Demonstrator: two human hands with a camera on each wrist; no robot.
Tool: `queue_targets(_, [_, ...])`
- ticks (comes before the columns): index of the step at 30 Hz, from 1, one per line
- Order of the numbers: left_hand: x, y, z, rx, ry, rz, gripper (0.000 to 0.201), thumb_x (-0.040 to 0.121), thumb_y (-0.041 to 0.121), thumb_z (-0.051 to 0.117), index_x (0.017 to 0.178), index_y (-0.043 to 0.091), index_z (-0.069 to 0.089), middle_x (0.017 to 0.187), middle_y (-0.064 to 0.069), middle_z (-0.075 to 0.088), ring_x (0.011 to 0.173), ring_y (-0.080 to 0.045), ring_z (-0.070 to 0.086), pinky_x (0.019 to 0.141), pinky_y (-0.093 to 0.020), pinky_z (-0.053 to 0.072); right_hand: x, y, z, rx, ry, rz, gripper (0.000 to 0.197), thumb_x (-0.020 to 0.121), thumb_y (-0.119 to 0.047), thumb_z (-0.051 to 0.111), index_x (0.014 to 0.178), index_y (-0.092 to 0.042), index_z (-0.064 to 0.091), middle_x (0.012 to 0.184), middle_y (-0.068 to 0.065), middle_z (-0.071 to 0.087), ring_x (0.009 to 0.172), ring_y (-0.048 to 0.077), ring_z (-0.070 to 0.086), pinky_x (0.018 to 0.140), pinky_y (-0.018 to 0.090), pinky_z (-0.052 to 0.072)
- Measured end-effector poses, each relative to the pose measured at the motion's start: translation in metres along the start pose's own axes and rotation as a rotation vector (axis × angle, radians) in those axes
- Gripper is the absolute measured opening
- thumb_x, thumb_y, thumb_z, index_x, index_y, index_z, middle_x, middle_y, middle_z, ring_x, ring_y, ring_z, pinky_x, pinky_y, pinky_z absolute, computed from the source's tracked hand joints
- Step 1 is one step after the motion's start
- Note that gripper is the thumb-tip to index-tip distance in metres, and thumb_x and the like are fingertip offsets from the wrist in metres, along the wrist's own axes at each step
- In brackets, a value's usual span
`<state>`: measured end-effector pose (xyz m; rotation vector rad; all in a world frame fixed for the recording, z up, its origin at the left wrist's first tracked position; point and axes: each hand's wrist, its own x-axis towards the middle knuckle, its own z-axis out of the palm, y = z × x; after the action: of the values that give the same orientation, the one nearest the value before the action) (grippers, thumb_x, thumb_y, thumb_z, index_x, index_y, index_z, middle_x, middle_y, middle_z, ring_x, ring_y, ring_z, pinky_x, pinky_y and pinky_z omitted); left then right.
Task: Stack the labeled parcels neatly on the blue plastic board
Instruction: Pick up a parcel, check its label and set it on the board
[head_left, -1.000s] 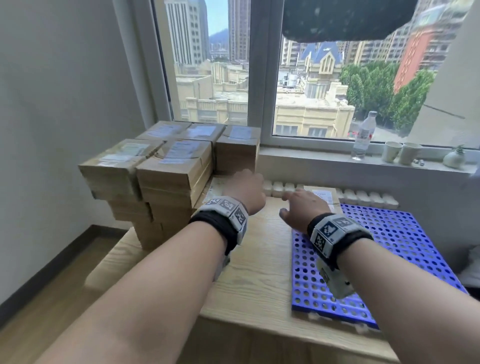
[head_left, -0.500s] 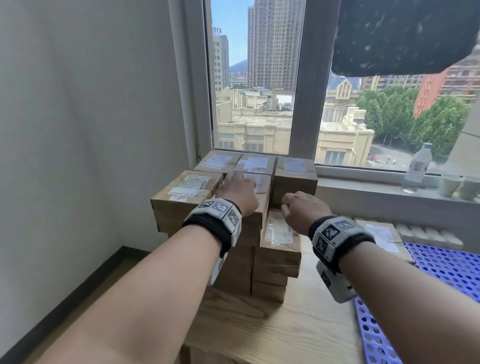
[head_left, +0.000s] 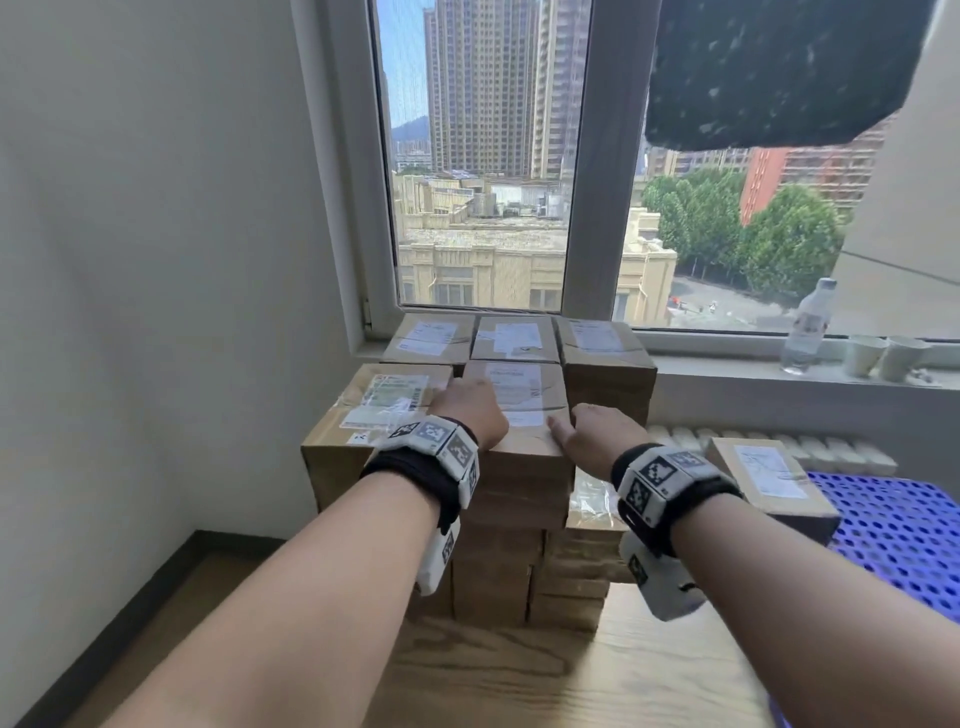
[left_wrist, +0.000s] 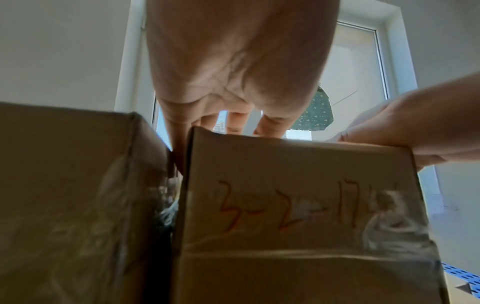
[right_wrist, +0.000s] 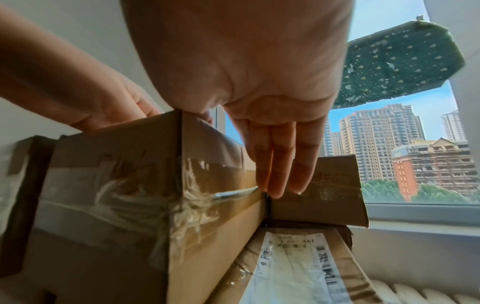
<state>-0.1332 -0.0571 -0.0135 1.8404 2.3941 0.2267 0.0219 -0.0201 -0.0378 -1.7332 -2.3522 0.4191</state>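
Brown cardboard parcels with white labels are piled against the window corner. My left hand (head_left: 470, 410) lies on the left edge of the top front parcel (head_left: 524, 400), one finger down in the gap beside it. In the left wrist view that parcel (left_wrist: 298, 205) shows red handwriting. My right hand (head_left: 597, 436) is at its right edge, thumb on top. The right wrist view has my right hand's fingers (right_wrist: 275, 164) straight down the parcel's (right_wrist: 116, 195) right side. The blue plastic board (head_left: 904, 540) lies at the right, with one labelled parcel (head_left: 769, 478) on it.
The stack stands on a wooden table (head_left: 519, 675), with a white wall close on the left. A lower parcel (head_left: 592, 504) sits under my right wrist. A water bottle (head_left: 808, 327) and two cups (head_left: 883, 356) stand on the sill. A dark cloth (head_left: 779, 67) hangs above.
Both hands moved left from beside the blue board to the parcel stack. They went from hovering near the top front parcel to resting on its two side edges.
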Motion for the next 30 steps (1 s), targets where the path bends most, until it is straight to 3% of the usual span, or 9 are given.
queue_targets(6, [0.004, 0.001, 0.0, -0.022, 0.001, -0.026, 0.045, 0.096, 0.015, 0.042, 0.14, 0.008, 0.046, 0.136, -0.017, 0.055, 0.124, -0.031, 0.053, 0.099, -0.036, 0.044, 0.006, -0.002, 0.007, 0.128, -0.047, 0.06, 0.054, 0.104, -0.045, 0.031, 0.122, -0.002, 0.059, 0.121, 0.015, 0.063, 0.109, 0.03, 0.058, 0.079, 0.029, 0.036])
queue_targets(9, [0.004, 0.004, 0.001, -0.033, 0.017, -0.044, 0.041, 0.096, 0.015, 0.043, 0.136, 0.006, 0.048, 0.132, -0.017, 0.057, 0.121, -0.032, 0.054, 0.094, -0.035, 0.045, 0.007, -0.003, 0.009, 0.225, -0.047, 0.072, 0.052, 0.103, -0.043, 0.034, 0.121, -0.001, 0.059, 0.113, 0.015, 0.063, 0.098, 0.029, 0.059, 0.08, 0.033, 0.043])
queue_targets(13, [0.003, 0.008, 0.001, -0.088, 0.018, -0.082, 0.042, 0.094, 0.013, 0.043, 0.135, 0.005, 0.048, 0.131, -0.017, 0.057, 0.121, -0.031, 0.053, 0.093, -0.034, 0.045, 0.004, 0.0, 0.008, 0.295, -0.02, 0.063, 0.048, 0.103, -0.04, 0.036, 0.12, -0.001, 0.058, 0.12, 0.017, 0.062, 0.107, 0.034, 0.061, 0.089, 0.038, 0.047])
queue_targets(19, [-0.001, 0.02, -0.008, -0.187, 0.075, -0.099, 0.045, 0.091, 0.013, 0.044, 0.136, 0.007, 0.043, 0.132, -0.018, 0.055, 0.119, -0.033, 0.055, 0.094, -0.038, 0.046, 0.003, 0.011, -0.002, 0.335, 0.051, 0.065, 0.046, 0.097, -0.044, 0.042, 0.115, -0.006, 0.06, 0.113, 0.014, 0.065, 0.1, 0.032, 0.063, 0.089, 0.043, 0.051])
queue_targets(24, [-0.008, 0.033, -0.021, -0.478, 0.128, -0.186, 0.065, 0.092, 0.019, 0.049, 0.151, 0.017, 0.02, 0.143, -0.021, 0.037, 0.128, -0.039, 0.043, 0.106, -0.045, 0.04, -0.012, 0.023, -0.019, 0.454, 0.125, 0.073, 0.038, 0.091, -0.038, 0.05, 0.12, -0.015, 0.06, 0.115, 0.005, 0.066, 0.103, 0.026, 0.062, 0.092, 0.04, 0.051])
queue_targets(27, [-0.009, 0.041, -0.026, -0.641, 0.173, -0.217, 0.064, 0.09, 0.022, 0.053, 0.146, 0.016, 0.022, 0.14, -0.02, 0.041, 0.126, -0.038, 0.045, 0.105, -0.044, 0.041, -0.02, 0.034, -0.03, 0.516, 0.178, 0.076, 0.04, 0.087, -0.032, 0.054, 0.123, -0.017, 0.058, 0.117, 0.005, 0.066, 0.106, 0.026, 0.06, 0.095, 0.04, 0.048])
queue_targets(30, [-0.009, 0.046, -0.029, -0.774, 0.182, -0.241, 0.072, 0.085, 0.021, 0.059, 0.146, 0.014, 0.021, 0.136, -0.015, 0.049, 0.123, -0.034, 0.051, 0.099, -0.04, 0.045, -0.03, 0.044, -0.04, 0.583, 0.22, 0.077, 0.039, 0.085, -0.026, 0.056, 0.123, -0.018, 0.054, 0.115, 0.006, 0.065, 0.104, 0.028, 0.061, 0.095, 0.047, 0.051])
